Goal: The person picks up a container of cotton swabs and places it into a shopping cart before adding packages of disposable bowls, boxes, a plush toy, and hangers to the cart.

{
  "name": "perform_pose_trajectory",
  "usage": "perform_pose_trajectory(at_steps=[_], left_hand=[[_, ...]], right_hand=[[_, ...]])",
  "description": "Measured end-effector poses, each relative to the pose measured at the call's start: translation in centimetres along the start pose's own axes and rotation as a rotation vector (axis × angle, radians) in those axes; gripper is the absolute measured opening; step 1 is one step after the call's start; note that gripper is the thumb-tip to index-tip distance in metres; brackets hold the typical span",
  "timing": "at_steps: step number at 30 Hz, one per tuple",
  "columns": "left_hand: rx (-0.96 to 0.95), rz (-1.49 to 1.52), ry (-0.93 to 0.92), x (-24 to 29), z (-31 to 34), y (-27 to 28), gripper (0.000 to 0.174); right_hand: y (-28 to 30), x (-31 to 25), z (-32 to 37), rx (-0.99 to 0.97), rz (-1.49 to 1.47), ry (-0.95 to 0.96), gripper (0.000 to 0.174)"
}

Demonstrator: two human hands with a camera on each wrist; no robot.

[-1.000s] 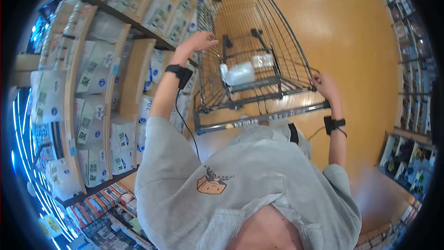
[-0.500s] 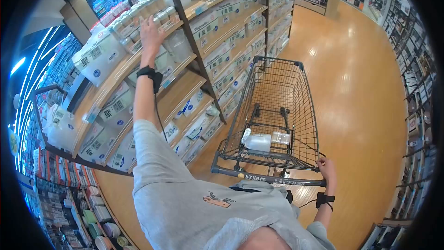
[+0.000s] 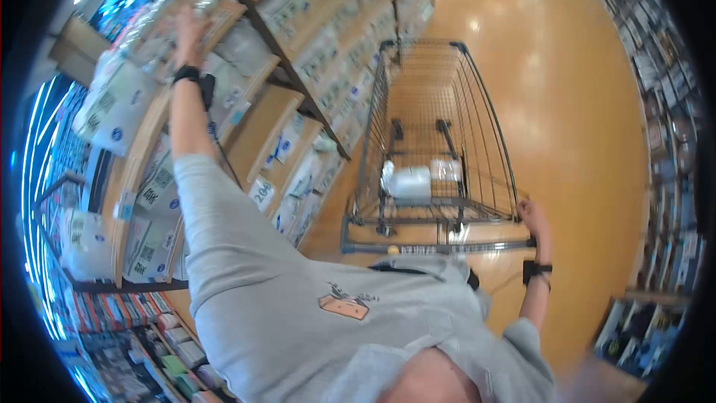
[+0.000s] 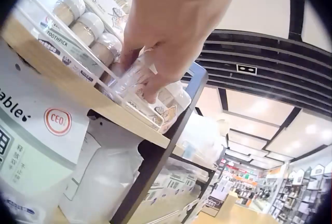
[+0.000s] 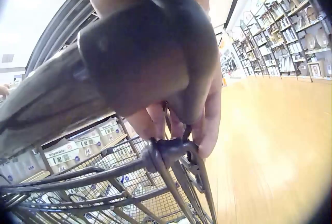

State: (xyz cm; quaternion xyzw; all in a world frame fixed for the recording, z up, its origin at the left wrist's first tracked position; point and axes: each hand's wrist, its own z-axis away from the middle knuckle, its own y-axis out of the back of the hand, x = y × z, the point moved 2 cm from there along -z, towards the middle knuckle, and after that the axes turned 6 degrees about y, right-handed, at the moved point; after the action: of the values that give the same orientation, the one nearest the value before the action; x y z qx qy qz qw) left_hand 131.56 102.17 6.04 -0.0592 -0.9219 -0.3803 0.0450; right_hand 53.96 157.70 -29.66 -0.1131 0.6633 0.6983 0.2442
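Observation:
In the left wrist view, my left hand [image 4: 168, 32] reaches down over the top shelf, its thumb and fingers round a clear plastic-wrapped toothpick jar [image 4: 136, 74]. Beside it stand more toothpick jars [image 4: 87, 28] in a printed pack behind a thin white rail. The head view has this hand blurred at the upper left, arm stretched out. My right hand [image 3: 531, 216] stays at the near right corner of a dark wire shopping cart [image 3: 438, 246]; its fingers curl over the cart's rim [image 5: 168, 151] in the right wrist view. White wrapped packages [image 3: 410, 183] lie inside the cart.
A slanted-looking shelf unit [image 3: 261, 123] full of white printed packs runs along the left side. Wooden floor [image 3: 567, 134] stretches ahead and to the right of the cart. Further shelves [image 3: 664, 119] line the far right. A dark shelf post [image 4: 155, 175] rises near my left hand.
My left hand has gone from beside the cart up to the toothpick jars on the top shelf, and its fingers have closed round one. My right hand has stayed at the cart's corner while the view swung.

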Motion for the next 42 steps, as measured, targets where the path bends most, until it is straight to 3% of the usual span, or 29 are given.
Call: perform_pose_trajectory(at_steps=[1,3,4,5,7,8,10,12,14,15,16,18,20,21,22,24,25,27,28,30,32,34,35,38,39,42], left_hand=[[-0.014,0.065,-0.005,1.0,0.5,-0.8,0.059],[0.088,0.104,-0.118,5.8,5.1,5.1,0.059],[0.289,-0.196,-0.207,6.9,5.3,5.3,0.052],[0.392,-0.177,-0.193,7.8,4.9,5.4,0.05],[0.609,-0.112,-0.349,11.0,7.0,8.0,0.051],[0.597,-0.108,-0.354,13.0,8.9,9.2,0.051],[0.559,0.21,-0.312,18.4,14.1,11.1,0.056],[0.311,0.483,-0.269,22.1,18.7,9.2,0.061],[0.065,0.513,-0.452,26.9,24.0,7.2,0.059],[-0.292,0.649,-0.323,28.5,26.8,5.0,0.055],[-0.516,0.659,-0.347,30.7,29.4,4.1,0.051],[-0.798,0.637,-0.468,33.0,34.5,-2.4,0.041],[-0.996,0.454,-0.69,34.7,38.9,-9.7,0.04],[-1.093,0.229,-0.724,36.2,40.2,-10.4,0.041],[-1.095,0.227,-0.736,37.2,40.9,-11.7,0.041],[-1.325,-0.033,-0.774,38.5,43.6,-16.1,0.044],[-1.324,-0.034,-0.803,38.7,44.6,-18.0,0.044],[-1.496,-0.102,-0.671,38.5,45.9,-22.0,0.043],[-1.446,-0.128,-0.626,38.7,46.6,-22.3,0.042],[-1.539,-0.258,-0.658,39.4,47.7,-24.2,0.04],[-1.42,-0.365,-0.699,38.9,50.7,-27.6,0.04],[-1.43,-0.486,-0.617,39.2,52.4,-28.6,0.036],[-1.34,-0.332,-0.518,38.4,53.7,-29.8,0.026],[-1.537,-0.489,-0.52,37.8,56.8,-33.9,0.032],[-1.386,-0.385,-0.524,36.4,58.7,-35.2,0.033],[-1.55,-0.551,-0.596,35.3,61.4,-39.8,0.032]], right_hand=[[0.4,-0.5,0.0,-0.028,-0.012,-0.058,0.025],[-1.3,2.0,0.4,0.035,-0.044,0.065,0.022],[0.4,-0.8,0.6,-0.089,-0.039,-0.054,0.018],[0.7,-0.3,-0.4,-0.071,-0.115,-0.055,0.017],[-0.4,-0.3,0.8,-0.078,-0.211,-0.088,0.015],[0.2,-1.4,0.8,-0.062,-0.213,-0.078,0.015],[1.0,-2.4,0.7,-0.061,-0.212,-0.069,0.015],[1.5,-2.8,-0.1,-0.065,-0.214,-0.063,0.016],[1.5,-2.9,-0.1,-0.067,-0.194,-0.061,0.016],[1.7,-2.9,-0.1,-0.062,-0.174,-0.067,0.016],[1.8,-2.9,-0.2,-0.053,-0.175,-0.064,0.016],[1.8,-2.9,-0.1,-0.071,-0.131,-0.071,0.017],[1.8,-2.8,-0.1,-0.059,-0.15,-0.06,0.017],[1.7,-2.8,-0.1,-0.058,-0.165,-0.045,0.017],[1.7,-2.8,-0.1,-0.053,-0.172,-0.054,0.017],[2.0,-3.2,0.2,-0.031,-0.141,-0.064,0.017],[2.5,-3.7,0.3,-0.044,-0.115,-0.109,0.019],[2.5,-3.6,0.3,-0.031,-0.138,-0.128,0.019],[2.4,-3.3,0.3,-0.035,-0.151,-0.12,0.02],[2.1,-3.0,0.5,0.01,-0.158,-0.151,0.022],[2.3,-3.1,0.3,-0.019,-0.163,-0.133,0.02],[1.9,-3.0,0.4,0.034,-0.172,-0.123,0.017],[2.0,-2.9,0.3,0.049,-0.162,-0.086,0.015],[1.9,-2.9,0.1,0.064,-0.147,-0.067,0.011],[1.8,-3.0,0.2,0.071,-0.155,-0.074,0.011],[2.4,-3.6,0.2,-0.041,-0.119,-0.162,0.012]])
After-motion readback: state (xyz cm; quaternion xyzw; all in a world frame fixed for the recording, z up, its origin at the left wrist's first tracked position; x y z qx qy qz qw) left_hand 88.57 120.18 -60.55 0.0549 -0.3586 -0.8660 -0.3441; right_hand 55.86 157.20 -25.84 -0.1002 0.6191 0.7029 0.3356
